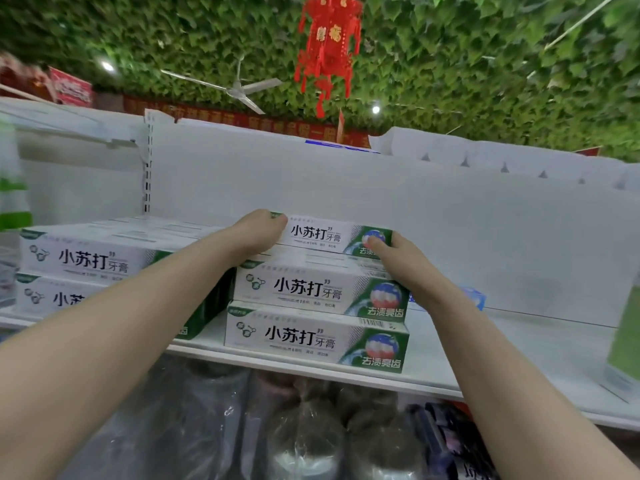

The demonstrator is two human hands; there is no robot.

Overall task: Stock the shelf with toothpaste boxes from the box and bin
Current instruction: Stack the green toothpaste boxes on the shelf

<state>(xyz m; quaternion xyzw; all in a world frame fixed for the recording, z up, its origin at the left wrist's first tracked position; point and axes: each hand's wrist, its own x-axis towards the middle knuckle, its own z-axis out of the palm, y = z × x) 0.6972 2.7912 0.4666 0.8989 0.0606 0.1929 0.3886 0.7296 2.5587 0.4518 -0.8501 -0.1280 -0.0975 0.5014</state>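
A white and green toothpaste box (325, 234) lies on top of a stack of two like boxes (318, 317) on the white shelf (519, 344). My left hand (258, 232) grips its left end, thumb on the front face. My right hand (398, 259) holds its right end, thumb over the printed picture. A second stack of the same boxes (86, 265) stands to the left, partly hidden by my left forearm.
A blue packet (474, 296) lies on the shelf behind my right wrist. A green and white package (623, 344) stands at the right edge. Wrapped pots (304, 431) sit below the shelf. A white back panel (346, 181) rises behind the stacks.
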